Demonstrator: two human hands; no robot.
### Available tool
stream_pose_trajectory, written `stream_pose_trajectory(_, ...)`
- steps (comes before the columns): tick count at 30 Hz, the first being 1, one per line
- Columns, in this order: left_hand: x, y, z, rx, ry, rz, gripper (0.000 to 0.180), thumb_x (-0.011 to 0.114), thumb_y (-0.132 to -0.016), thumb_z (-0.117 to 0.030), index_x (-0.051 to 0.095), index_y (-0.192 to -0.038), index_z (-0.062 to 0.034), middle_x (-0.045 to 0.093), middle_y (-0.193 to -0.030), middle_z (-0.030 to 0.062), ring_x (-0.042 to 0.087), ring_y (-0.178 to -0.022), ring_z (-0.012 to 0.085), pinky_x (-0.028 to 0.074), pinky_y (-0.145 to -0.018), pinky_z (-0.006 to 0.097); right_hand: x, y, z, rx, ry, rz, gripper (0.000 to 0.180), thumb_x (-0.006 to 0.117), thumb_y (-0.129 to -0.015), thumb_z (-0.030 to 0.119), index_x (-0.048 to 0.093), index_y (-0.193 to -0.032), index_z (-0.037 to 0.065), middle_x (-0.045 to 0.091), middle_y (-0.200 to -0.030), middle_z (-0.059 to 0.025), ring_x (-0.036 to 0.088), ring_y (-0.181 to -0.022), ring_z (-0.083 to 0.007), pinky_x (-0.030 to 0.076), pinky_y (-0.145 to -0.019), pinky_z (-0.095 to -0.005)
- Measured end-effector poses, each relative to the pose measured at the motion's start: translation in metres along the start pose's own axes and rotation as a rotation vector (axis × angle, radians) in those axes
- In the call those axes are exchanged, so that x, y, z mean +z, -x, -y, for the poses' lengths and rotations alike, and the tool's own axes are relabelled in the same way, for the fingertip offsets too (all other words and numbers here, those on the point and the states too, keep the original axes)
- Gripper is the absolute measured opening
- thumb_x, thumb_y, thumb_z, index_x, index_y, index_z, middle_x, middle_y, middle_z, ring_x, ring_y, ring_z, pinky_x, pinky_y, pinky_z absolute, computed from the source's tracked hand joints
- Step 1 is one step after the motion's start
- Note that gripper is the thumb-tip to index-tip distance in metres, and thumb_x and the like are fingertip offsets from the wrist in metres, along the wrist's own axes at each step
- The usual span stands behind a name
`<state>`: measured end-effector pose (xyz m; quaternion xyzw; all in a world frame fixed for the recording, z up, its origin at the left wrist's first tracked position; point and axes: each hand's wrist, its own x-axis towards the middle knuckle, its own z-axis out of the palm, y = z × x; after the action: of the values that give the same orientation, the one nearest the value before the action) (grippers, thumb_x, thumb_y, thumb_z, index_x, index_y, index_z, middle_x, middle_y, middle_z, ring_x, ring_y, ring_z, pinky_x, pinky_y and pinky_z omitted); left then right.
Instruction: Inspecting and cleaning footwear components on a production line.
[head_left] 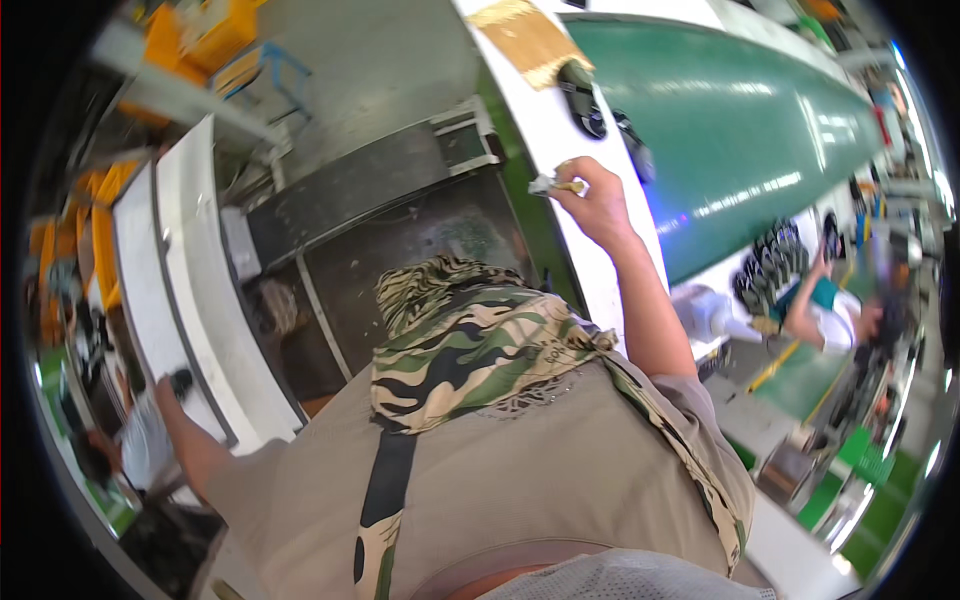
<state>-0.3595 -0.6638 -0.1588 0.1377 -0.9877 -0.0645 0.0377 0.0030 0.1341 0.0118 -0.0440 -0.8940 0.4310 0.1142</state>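
Observation:
My right hand is raised over the white side rail of a green conveyor belt. Its fingers pinch a small crumpled whitish piece with a yellowish bit. Black parts lie on the rail just beyond the hand. My left arm reaches out to the lower left, and my left hand is at a small black thing by the edge of a white bench. Its fingers are too small to make out. A camouflage scarf hangs down my chest.
A brown cardboard piece lies on the rail farther up. A dark metal bin stands between bench and conveyor. Another person works at the right beside a heap of black parts. Yellow crates stand at the top left.

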Motion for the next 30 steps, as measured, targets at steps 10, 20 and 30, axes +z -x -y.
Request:
stream_pose_trajectory(10,0.001,0.235,-0.402,0.443,0.641,0.520,0.060,0.076,-0.079,-0.036,0.064,-0.124,0.0022,0.070,-0.112,0.0187,0.067,-0.103,0.0256,0.050,-0.092,0.035,-0.090,0.154,-0.053,0.407,0.019,-0.327,0.021,0.079,-0.077,0.007,0.061,-0.086,0.002,0.070,-0.091,-0.0091,0.064,-0.083,-0.0168,0.051,-0.077,-0.0318)
stream_pose_trajectory(20,0.062,0.558,-0.840,0.823,0.401,1.193,0.078,0.080,-0.073,-0.050,0.057,-0.117,0.0106,0.069,-0.104,0.0227,0.071,-0.086,0.0307,0.058,-0.074,0.037,-0.141,0.270,-0.076,0.579,0.072,-0.668,0.022,0.078,-0.078,0.008,0.061,-0.088,-0.001,0.068,-0.086,-0.0077,0.061,-0.081,-0.0131,0.050,-0.075,-0.0294)
stream_pose_trajectory(30,0.098,0.610,-0.989,1.033,0.183,0.850,0.087,0.068,-0.080,-0.048,0.029,-0.138,0.0028,0.068,-0.110,0.0251,0.067,-0.108,0.0372,0.050,-0.096,0.043,-0.140,0.285,-0.068,0.907,0.023,-1.042,0.020,0.078,-0.077,0.004,0.059,-0.084,0.001,0.066,-0.082,-0.0061,0.060,-0.077,-0.0125,0.050,-0.071,-0.0283)
